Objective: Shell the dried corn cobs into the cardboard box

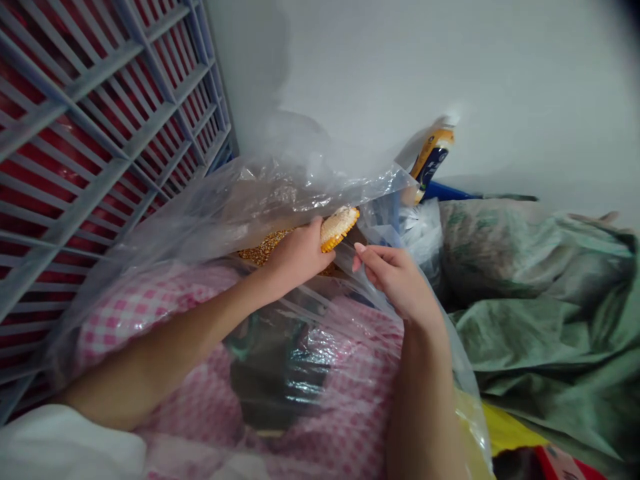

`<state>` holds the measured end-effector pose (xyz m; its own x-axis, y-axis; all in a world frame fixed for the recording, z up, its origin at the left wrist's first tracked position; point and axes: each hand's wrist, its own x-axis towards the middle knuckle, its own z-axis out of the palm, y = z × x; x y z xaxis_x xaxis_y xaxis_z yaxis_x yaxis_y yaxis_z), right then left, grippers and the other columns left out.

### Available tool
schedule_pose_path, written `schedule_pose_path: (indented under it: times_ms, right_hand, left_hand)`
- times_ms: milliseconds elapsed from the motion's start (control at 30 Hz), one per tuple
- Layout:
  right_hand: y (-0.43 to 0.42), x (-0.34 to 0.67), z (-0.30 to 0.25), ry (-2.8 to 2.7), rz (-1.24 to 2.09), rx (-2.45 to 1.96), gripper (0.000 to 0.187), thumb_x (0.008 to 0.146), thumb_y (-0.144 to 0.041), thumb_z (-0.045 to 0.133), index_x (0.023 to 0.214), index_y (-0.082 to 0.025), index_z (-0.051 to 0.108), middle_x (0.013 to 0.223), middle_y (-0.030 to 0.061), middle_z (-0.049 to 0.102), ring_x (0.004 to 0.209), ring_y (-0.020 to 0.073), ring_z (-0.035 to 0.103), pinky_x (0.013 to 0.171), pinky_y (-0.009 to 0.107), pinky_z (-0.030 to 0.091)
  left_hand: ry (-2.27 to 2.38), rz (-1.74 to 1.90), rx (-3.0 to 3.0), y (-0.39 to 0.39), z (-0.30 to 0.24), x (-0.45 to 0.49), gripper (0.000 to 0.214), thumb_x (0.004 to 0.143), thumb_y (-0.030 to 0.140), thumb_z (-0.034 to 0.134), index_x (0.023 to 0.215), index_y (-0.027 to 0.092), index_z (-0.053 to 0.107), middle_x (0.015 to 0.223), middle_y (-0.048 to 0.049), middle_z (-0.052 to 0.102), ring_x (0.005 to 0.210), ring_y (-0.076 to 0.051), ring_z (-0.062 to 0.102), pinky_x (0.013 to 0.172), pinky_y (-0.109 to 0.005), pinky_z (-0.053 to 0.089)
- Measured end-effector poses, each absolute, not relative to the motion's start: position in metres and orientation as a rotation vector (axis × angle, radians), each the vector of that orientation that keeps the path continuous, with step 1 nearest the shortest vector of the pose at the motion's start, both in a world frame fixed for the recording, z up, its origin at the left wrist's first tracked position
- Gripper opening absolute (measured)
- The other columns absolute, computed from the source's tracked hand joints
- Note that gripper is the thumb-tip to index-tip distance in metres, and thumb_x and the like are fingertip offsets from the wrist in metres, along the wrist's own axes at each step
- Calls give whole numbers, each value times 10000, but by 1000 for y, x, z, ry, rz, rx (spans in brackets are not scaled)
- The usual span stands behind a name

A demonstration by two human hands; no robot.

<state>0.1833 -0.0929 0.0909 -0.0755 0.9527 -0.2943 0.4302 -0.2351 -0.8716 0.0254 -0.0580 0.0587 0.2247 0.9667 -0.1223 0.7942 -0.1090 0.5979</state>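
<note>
My left hand (303, 252) is wrapped round a corn cob (341, 227). Yellow kernels line the cob's lower edge and tip, while its upper face is pale and stripped. Just right of the cob, my right hand (387, 270) has its thumb and fingers drawn together in a pinch. A thin dark line shows by that thumb, too small to name. Both arms reach over a large clear plastic bag (200, 227), whose mouth stands open around my hands. Loose corn kernels (263, 248) lie inside it, below and behind my left hand.
A grey plastic crate (125, 160) with red behind its slats rises at left. The pale wall (350, 80) stands behind. To the right are a yellow-and-dark bottle (433, 160), a stained woven sack (500, 247) and green cloth (530, 333). Pink checked fabric (195, 380) shows under the plastic.
</note>
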Motion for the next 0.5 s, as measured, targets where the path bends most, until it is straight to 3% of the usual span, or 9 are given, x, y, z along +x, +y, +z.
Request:
schedule_pose_path:
  times_ms: [100, 333, 500]
  right_hand:
    - [-93, 178, 85, -1462, 1292, -1655, 391, 811, -480, 450, 576, -173, 507, 431, -69, 292, 401, 66, 229, 426, 230, 191]
    - [-99, 129, 66, -1398, 706, -1751, 369, 874, -397, 350, 571, -188, 370, 505, -45, 360, 487, 86, 308, 485, 237, 217]
    - [-96, 138, 67, -1427, 822, -1681, 395, 863, -447, 363, 569, -184, 385, 504, -48, 333, 502, 87, 309, 489, 233, 221]
  left_hand:
    - [1653, 381, 1954, -59, 59, 27, 359, 741, 324, 536, 1048, 142, 490, 857, -123, 650, 784, -247, 627, 616, -286, 419]
    - [1719, 595, 1711, -54, 53, 31, 382, 726, 388, 551, 1017, 145, 506, 841, -105, 632, 755, -224, 602, 621, -290, 420]
    - [1593, 733, 1624, -53, 54, 32, 338, 692, 336, 585, 970, 151, 531, 838, -75, 618, 762, -200, 578, 650, -291, 431]
